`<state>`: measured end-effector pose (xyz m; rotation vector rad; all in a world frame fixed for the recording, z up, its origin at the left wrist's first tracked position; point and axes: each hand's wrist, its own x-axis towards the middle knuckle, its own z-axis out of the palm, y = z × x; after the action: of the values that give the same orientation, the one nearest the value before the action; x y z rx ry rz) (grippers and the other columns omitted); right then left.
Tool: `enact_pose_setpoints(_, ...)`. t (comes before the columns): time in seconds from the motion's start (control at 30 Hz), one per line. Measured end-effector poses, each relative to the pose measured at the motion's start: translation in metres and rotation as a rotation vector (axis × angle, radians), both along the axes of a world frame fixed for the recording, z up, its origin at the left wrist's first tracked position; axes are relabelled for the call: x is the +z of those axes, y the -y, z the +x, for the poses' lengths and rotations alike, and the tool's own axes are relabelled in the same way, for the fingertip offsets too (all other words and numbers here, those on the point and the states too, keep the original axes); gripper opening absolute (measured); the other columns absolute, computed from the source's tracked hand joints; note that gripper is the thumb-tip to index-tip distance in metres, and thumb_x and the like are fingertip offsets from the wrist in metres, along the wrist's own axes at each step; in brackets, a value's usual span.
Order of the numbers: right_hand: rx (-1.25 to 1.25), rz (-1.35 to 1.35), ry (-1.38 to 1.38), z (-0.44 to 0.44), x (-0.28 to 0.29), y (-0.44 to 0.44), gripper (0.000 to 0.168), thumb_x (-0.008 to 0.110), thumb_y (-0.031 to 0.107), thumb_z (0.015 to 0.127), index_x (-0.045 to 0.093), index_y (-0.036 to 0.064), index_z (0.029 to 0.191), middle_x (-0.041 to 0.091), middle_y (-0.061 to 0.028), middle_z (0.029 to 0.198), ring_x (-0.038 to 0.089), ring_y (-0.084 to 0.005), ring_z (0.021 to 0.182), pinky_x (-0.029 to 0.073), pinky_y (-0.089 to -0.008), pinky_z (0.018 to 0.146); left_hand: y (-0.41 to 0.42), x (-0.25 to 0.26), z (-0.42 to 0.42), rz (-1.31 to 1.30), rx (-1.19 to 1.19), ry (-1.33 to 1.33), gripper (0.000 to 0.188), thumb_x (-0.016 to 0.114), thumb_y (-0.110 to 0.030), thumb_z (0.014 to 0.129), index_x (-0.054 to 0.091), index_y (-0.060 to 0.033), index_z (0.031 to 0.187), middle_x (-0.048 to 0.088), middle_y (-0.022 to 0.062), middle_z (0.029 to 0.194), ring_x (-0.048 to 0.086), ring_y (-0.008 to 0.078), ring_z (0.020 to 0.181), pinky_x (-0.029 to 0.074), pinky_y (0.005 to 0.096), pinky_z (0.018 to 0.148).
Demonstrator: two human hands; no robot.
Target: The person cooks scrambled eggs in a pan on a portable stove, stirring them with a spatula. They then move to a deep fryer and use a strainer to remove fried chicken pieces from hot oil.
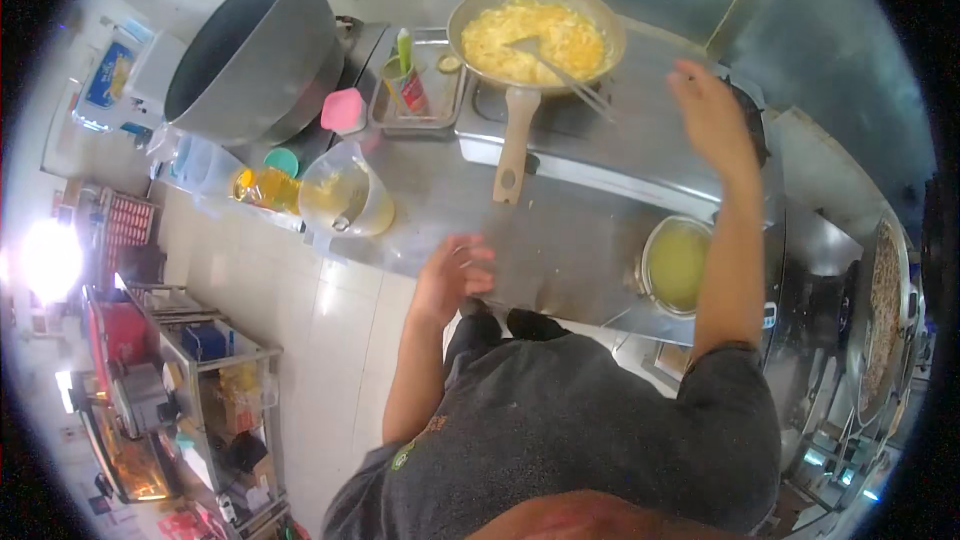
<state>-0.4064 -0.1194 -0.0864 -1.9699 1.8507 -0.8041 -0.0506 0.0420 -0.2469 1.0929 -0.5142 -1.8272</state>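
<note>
My left hand [455, 275] hovers over the front edge of the steel counter [577, 240], its fingers loosely curled with nothing in them. My right hand [705, 109] reaches to the right of the frying pan [613, 52], blurred, its fingers partly apart and no object visible in it. Yellow cooked egg [495, 34] fills much of the pan, which sits on a stove [480, 142] with its pale handle [514, 150] towards me. A metal spatula [559, 73] leans in the pan, its blade in the egg. Below my right forearm stands a round pot [677, 264] of yellowish-green liquid.
A plastic jug [360, 202], an oil bottle [270, 189] and a pink-lidded container [343, 111] stand at left, near a large grey pot [247, 67]. Behind them, a steel tray [379, 109] holds a can [409, 90]. A wide pan [885, 322] is at far right.
</note>
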Motion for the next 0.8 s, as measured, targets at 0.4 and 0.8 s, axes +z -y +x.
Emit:
enact_pose_setpoints(0.4,0.521,-0.108,1.984,-0.041,0.004,-0.164,0.092,0.029,0.075,0.087,0.017,0.010,0.150,0.021,-0.0237,0.152,0.014,-0.0370,0.143,0.009,-0.0491,0.115,-0.147,-0.003,-0.028,-0.303,0.126,0.486,0.073,0.028,-0.057,0.098,0.026,-0.0033,0.147,0.032,0.0159,0.149,0.025,0.0299,0.140,0.014,0.0449,0.116)
enact_pose_setpoints(0.8,0.558,0.606,1.610,0.081,-0.035,-0.328,0.088,0.012,0.073,0.090,0.006,0.012,0.153,0.020,-0.0081,0.157,0.024,-0.0244,0.142,0.020,-0.0427,0.114,-0.146,0.090,-0.162,-1.489,-0.045,1.343,0.085,0.018,-0.067,0.093,0.012,-0.0057,0.151,0.011,0.0165,0.158,0.008,0.0326,0.146,0.000,0.0533,0.115)
